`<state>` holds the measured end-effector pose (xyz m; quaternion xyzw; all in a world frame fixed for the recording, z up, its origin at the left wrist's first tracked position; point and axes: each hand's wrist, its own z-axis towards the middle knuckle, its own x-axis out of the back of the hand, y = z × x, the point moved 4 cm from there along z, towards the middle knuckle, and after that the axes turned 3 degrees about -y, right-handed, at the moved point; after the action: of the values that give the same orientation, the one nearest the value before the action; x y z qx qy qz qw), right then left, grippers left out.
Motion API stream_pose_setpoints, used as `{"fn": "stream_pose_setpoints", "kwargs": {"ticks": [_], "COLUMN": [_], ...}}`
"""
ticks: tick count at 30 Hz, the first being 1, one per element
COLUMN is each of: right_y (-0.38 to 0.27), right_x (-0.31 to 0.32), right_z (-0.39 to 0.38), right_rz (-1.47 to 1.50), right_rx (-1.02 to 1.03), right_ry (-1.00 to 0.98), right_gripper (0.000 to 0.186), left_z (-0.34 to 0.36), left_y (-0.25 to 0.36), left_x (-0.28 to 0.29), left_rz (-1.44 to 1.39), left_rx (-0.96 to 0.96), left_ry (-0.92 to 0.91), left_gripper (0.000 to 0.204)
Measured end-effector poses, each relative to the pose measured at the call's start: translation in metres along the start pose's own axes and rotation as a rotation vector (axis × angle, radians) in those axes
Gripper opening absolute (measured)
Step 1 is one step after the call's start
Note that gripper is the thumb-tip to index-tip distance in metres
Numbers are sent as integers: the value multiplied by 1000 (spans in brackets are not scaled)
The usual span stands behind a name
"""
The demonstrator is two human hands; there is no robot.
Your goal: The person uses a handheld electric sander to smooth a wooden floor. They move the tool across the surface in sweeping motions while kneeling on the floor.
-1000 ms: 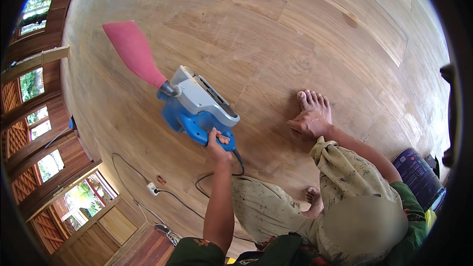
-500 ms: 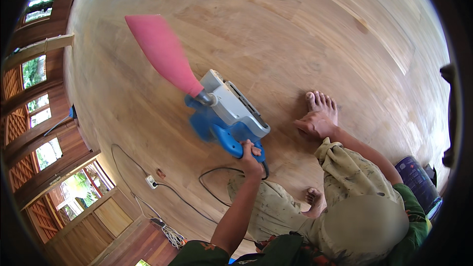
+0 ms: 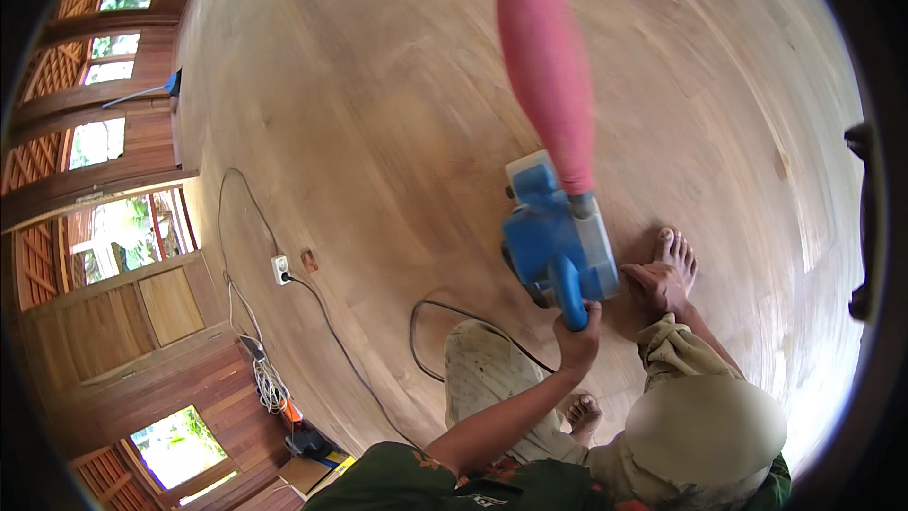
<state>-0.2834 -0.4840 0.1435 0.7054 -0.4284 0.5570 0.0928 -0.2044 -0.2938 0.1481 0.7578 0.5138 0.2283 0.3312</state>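
My left hand (image 3: 577,341) is closed around the blue handle of a belt sander (image 3: 558,237) with a white housing, in the middle right of the head view. A long pink dust bag (image 3: 547,66) extends from its metal spout toward the top. Just right of the sander is my right hand (image 3: 657,286), index finger stretched out toward it and the other fingers loosely bent, with nothing visible in them. It lies over my bare right foot (image 3: 681,248). Whether the sander touches the floor is unclear.
The wooden floor (image 3: 359,85) carries looping cords and a white socket block (image 3: 280,269). Cable coils (image 3: 272,386) and a cardboard box (image 3: 307,471) lie by the lower-left wall. Along the left wooden wall (image 3: 142,317) are windows and a long-handled blue tool (image 3: 170,84).
The sander in my left hand has swung right and turned, so the pink bag points upward and more of the blue body shows. My view has also shifted.
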Motion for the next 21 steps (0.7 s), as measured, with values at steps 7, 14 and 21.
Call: {"fn": "stream_pose_setpoints", "kwargs": {"ticks": [7,14,21], "right_y": [7,11,3], "right_x": [-19,-21,-13], "right_z": [-3,-1,8], "right_rz": [-59,-66,28], "right_rx": [21,58,147], "right_ry": [32,13,-209], "right_gripper": [46,40,42], "left_z": [13,50,136], "left_y": [29,68,121], "left_x": [-16,-18,0], "left_rz": [170,83,48], "left_rx": [-153,-118,-199], "left_ry": [-25,38,107], "left_gripper": [26,29,27]}}
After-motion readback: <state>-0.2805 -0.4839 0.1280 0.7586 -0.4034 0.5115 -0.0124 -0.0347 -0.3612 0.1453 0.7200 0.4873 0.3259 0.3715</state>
